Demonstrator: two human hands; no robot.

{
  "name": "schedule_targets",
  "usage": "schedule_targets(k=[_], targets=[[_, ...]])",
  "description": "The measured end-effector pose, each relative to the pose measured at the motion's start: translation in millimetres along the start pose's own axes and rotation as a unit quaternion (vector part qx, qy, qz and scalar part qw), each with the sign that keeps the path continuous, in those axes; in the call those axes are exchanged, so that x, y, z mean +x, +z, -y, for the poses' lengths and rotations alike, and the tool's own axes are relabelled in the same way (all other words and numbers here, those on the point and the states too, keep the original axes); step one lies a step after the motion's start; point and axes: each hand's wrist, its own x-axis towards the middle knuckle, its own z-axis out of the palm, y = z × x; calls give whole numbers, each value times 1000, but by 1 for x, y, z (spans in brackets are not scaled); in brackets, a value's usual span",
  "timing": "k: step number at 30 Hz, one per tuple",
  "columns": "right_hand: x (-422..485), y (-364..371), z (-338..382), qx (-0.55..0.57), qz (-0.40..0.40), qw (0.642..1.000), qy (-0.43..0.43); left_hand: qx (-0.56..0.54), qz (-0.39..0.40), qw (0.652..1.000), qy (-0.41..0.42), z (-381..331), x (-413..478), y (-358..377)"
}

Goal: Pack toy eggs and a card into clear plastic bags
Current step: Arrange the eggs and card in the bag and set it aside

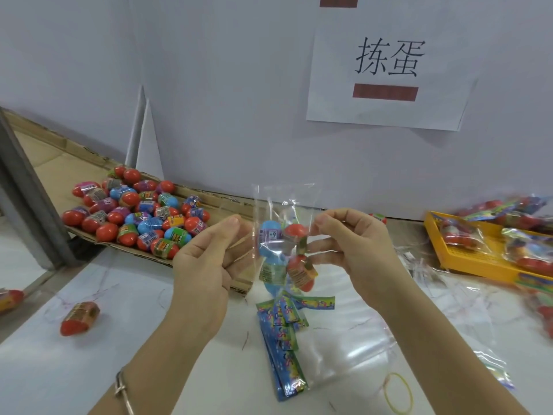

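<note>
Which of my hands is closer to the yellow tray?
Right. The right hand pinches the clear plastic bag on the side toward the yellow tray; the left hand is at the bag's far side.

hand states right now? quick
left hand: curled at the left edge of the bag; whether it grips cannot be told.
right hand: pinching the bag.

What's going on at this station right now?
A person is bagging toy eggs. The right hand pinches a clear bag, held up with blue and red eggs inside; the left hand is at its left edge, grip unclear. Cards lie on the table below, loose eggs on cardboard at left, packed bags in a yellow tray at right.
</note>
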Motion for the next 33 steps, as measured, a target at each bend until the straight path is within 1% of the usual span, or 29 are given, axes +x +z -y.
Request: schedule_targets(k=[3,6,9,12,15,18,21,25,30,33], targets=[[0,1,0,10,13,1000,0,23,31,999,-13,1,-2,2],[-1,2,-1,9,27,1000,2,33,40,999,-8,3,-3,2],[-1,2,-1,12,27,1000,3,58,22,998,17,3,-3,1],[-2,3,1,16,45,999,18,75,-4,996,41,3,-3,1],[-3,3,1,2,49,998,27,95,-7,993,64,2,-6,1],[-2,0,2,16,41,999,17,102,-21,991,81,1,-6,3],[-2,-2,3,29,52,998,5,114,-38,987,110,-1,-6,3],[-3,3,0,44,65,997,20,119,-40,984,127,1,-6,3],[-4,4,1,59,86,994,34,78,4,990,114,1,-5,2],[-3,1,3,59,105,992,30,73,47,987,133,1,-6,0]])
